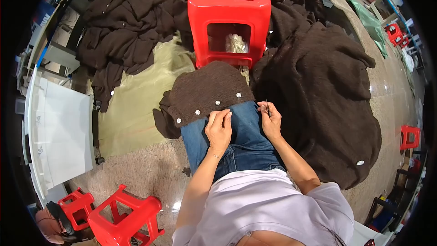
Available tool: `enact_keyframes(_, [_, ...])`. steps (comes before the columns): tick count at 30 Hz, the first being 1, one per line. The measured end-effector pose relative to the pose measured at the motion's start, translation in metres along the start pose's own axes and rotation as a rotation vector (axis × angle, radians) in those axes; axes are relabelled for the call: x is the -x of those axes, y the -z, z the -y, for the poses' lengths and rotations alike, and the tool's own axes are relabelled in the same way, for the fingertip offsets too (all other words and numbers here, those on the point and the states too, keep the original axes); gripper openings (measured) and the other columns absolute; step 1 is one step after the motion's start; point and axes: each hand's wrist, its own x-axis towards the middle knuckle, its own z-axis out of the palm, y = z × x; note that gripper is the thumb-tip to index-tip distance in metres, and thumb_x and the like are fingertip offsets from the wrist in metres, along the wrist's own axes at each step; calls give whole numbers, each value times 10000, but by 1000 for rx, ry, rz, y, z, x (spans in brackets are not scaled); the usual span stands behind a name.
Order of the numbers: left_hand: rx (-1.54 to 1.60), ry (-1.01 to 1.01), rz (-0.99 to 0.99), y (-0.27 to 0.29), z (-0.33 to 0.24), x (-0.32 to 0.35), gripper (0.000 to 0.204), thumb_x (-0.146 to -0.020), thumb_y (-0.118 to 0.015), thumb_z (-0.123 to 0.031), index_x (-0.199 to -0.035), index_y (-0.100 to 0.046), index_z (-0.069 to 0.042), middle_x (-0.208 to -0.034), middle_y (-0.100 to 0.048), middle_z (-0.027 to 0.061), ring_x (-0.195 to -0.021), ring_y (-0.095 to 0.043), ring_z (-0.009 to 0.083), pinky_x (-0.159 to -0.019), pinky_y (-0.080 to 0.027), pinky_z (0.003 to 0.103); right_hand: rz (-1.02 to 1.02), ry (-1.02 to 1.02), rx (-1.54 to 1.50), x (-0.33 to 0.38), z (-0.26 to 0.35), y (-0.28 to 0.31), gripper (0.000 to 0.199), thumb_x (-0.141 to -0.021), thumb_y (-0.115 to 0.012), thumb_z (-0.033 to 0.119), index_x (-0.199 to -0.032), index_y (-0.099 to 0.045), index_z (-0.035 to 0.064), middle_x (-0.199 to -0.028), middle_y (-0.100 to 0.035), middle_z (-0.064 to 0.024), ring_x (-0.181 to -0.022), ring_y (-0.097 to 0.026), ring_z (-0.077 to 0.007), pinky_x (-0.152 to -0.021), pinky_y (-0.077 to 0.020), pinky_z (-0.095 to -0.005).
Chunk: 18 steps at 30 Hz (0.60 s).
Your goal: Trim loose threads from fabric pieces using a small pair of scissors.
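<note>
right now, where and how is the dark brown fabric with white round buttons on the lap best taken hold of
Probably by the near edge of the dark brown fabric, pinched from the person's side: this edge, lined with white round buttons, lies across the blue denim trousers, close to the left hand.

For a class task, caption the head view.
Brown fabric with white buttons across jeans; left hand near its edge, right hand holding a dark tool.

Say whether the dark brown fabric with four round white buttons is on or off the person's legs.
On: the dark brown fabric lies over the blue denim jeans, its four white buttons facing up.
</note>
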Motion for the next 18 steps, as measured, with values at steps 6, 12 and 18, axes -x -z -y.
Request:
enact_keyframes(6, [47, -164, -31, -19, -10, -28, 223, -788, -758, -42, -997, -682, -32, -956, -587, 102, -779, -585, 199, -689, -495, 296, 9, -17, -3, 0, 7, -1, 155, -967, -515, 29, -1059, -635, -8, -848, -632, -26, -812, -572, -87, -774, -458, -225])
enact_keyframes(12, [-305, -150, 286, -23, -32, -51, 262, -782, -748, -150, -1039, -700, -128, -1007, -531, 93, -919, -584, 276, -747, -491, 364, -44, 38, -6, 3, -1, -1, 135, -946, -555, 35, -1026, -657, -2, -839, -660, -66, -756, -613, -113, -703, -490, -248])
enact_keyframes(18, [42, -39, 128, -24, -8, -55, 75, -837, -694, -19, -912, -699, -26, -847, -627, 86, -699, -653, 164, -643, -520, 275, 15, 60, 128, -1, 18, 2, 158, -955, -573, 100, -1045, -659, 4, -879, -654, -72, -752, -605, -131, -713, -484, -260])
